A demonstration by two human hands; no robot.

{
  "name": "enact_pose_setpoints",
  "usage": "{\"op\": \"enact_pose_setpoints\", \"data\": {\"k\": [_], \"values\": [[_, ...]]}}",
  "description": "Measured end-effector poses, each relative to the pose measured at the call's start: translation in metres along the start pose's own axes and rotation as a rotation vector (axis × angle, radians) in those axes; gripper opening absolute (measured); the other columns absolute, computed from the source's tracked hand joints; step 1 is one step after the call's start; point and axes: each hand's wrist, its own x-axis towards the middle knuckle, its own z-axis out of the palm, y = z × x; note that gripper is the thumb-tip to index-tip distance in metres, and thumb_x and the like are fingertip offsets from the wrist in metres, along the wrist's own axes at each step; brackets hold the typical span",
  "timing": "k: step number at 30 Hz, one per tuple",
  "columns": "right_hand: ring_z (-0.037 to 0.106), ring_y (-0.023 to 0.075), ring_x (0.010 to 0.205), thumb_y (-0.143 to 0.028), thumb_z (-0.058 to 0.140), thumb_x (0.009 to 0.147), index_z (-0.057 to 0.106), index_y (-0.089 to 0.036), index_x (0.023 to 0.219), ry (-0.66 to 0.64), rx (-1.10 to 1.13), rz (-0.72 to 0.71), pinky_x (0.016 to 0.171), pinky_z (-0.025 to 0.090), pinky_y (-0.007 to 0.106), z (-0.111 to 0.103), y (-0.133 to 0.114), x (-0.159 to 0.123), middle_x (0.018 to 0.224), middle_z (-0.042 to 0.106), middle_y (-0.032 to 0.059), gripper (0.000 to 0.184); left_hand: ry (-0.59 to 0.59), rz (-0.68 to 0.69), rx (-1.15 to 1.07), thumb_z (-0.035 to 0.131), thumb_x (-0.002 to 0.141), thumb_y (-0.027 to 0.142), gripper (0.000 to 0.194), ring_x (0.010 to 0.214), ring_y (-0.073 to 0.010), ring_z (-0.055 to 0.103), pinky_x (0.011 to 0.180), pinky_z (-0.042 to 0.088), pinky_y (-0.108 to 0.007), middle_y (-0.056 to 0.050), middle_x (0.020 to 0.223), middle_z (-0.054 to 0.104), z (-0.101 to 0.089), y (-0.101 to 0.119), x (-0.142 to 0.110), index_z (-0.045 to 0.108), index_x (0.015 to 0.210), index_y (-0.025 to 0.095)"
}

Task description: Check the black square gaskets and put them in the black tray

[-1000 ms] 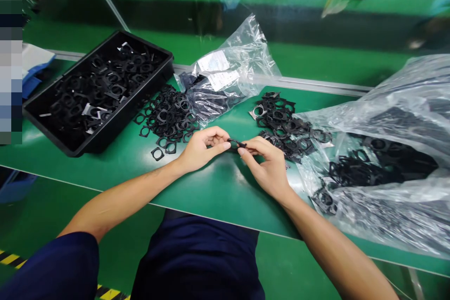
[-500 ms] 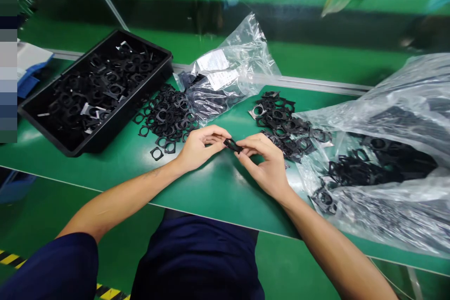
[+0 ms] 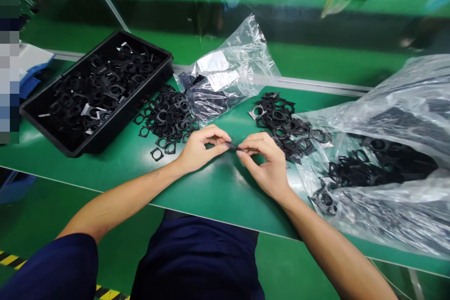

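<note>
"Which pose do you see?"
"From my remote post, I see the left hand (image 3: 199,151) and right hand (image 3: 267,163) pinching opposite ends of a small black part (image 3: 235,146) above the green surface (image 3: 211,197), forearms (image 3: 130,201) angled inward."

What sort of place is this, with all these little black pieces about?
Probably a factory or assembly workshop: a black bin of small black parts, a large plastic bag, and yellow-and-black floor tape.
</note>
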Motion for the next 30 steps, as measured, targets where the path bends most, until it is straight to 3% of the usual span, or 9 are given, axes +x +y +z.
{"op": "enact_pose_setpoints", "data": {"k": [9,24,30], "values": [[0.068,0.0154,0.074,-0.026,0.068,0.091,0.071,-0.021,0.089,0.001,0.014,0.051,0.07,0.061,0.029,0.0008,-0.0004,-0.0004,0.087,0.072,0.0037,0.006,0.004,0.15,0.13,0.075,0.086,0.033,0.016,0.078,-0.0142,0.066,0.074,0.055,-0.026,-0.004,0.082,0.071,-0.0007,0.0073,-0.0015,0.074,0.086,0.017],[0.071,0.0178,0.069,-0.036,0.07,0.089,0.068,-0.021,0.087,-0.049,0.083,0.178,0.072,0.061,0.032,0.003,-0.0007,-0.002,0.078,0.073,0.003,0.016,-0.024,-0.275,-0.062,0.085,0.07,0.045,0.035,0.068,-0.015,0.071,0.066,0.059,-0.025,-0.005,0.076,0.076,-0.0016,0.0007,0.0027,0.074,0.079,0.013],[0.07,0.0172,0.062,-0.047,0.073,0.086,0.068,-0.021,0.085,-0.042,0.214,0.251,0.069,0.061,0.032,0.0029,-0.0017,-0.0001,0.072,0.07,0.0016,0.027,-0.07,-0.369,-0.233,0.089,0.067,0.047,0.041,0.07,-0.0196,0.076,0.074,0.064,-0.033,-0.007,0.076,0.078,-0.0016,0.0024,0.003,0.075,0.082,0.011]]}}
